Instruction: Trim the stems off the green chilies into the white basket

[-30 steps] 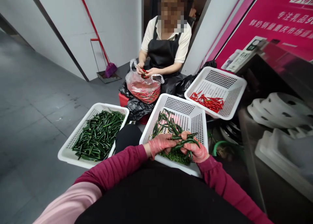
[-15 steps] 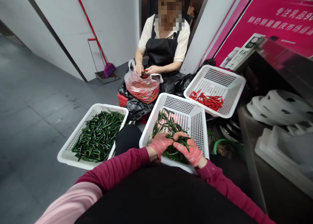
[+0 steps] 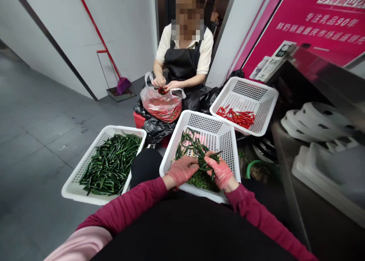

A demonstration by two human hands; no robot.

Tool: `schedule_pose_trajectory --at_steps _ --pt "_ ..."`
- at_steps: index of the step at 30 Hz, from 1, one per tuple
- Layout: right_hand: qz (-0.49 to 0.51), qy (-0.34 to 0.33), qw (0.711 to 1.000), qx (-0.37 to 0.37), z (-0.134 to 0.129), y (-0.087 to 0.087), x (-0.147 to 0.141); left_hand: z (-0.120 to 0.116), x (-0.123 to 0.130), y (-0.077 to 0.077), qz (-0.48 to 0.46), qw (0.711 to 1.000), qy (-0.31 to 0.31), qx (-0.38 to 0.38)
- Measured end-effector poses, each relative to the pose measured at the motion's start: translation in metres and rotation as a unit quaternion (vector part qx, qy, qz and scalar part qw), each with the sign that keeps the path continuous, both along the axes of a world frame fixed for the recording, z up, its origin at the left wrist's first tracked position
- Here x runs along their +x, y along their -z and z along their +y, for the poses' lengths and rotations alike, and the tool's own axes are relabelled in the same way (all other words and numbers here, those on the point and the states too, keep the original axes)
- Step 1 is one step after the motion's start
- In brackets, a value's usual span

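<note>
Both my hands, in thin pinkish gloves, are over a white perforated basket (image 3: pixel 232 139) of green chili peppers (image 3: pixel 194 144). My right hand (image 3: pixel 220 170) is closed around a few green chilies (image 3: pixel 205 163) whose ends stick out past the fingers. Just left of it, my left hand (image 3: pixel 183 171) has its fingers bent and pressed together, tips close to those chilies. Whether anything is pinched there is hidden. Thin green bits (image 3: pixel 199 180), perhaps stems, lie below the hands in the same basket.
Left of my knee stands a white basket (image 3: pixel 69 185) heaped with green chilies. Another basket (image 3: pixel 269 101) at back right holds red chilies. Opposite, a co-worker (image 3: pixel 182 61) handles red chilies over a plastic bag (image 3: pixel 161 103). A metal counter (image 3: pixel 285 170) borders the right side.
My left hand has drawn back slightly left from the chilies in my right hand, which stays closed on them. The whole view has shifted a little. The co-worker's hands remain over the bag.
</note>
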State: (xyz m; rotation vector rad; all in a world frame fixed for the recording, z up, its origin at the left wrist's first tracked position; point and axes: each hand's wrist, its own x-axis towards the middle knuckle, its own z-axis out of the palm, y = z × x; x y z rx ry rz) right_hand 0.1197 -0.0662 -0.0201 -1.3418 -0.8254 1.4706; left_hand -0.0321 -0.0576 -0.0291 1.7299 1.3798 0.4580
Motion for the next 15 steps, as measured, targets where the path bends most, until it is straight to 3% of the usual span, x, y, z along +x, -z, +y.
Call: schedule_pose_trajectory --at_steps 3,7,9,12,15 --pt "0.065 0.020 0.996 -0.059 0.002 0.006 -0.005 0.000 0.010 0.000 0.038 0.995 0.081 -0.040" --pt "0.112 0.138 0.976 -0.125 0.015 0.016 0.014 -0.001 0.010 0.004 0.093 0.993 0.067 -0.029" --pt "0.108 0.156 0.974 -0.120 0.019 0.020 0.028 -0.002 0.005 0.007 0.105 0.993 0.047 -0.019" --pt "0.061 0.030 0.990 -0.126 0.011 0.021 0.033 -0.003 0.003 0.013 0.083 0.994 0.056 -0.038" --pt "0.033 -0.118 0.987 -0.103 -0.002 0.019 0.017 -0.002 0.010 0.023 0.102 0.980 0.171 0.010"
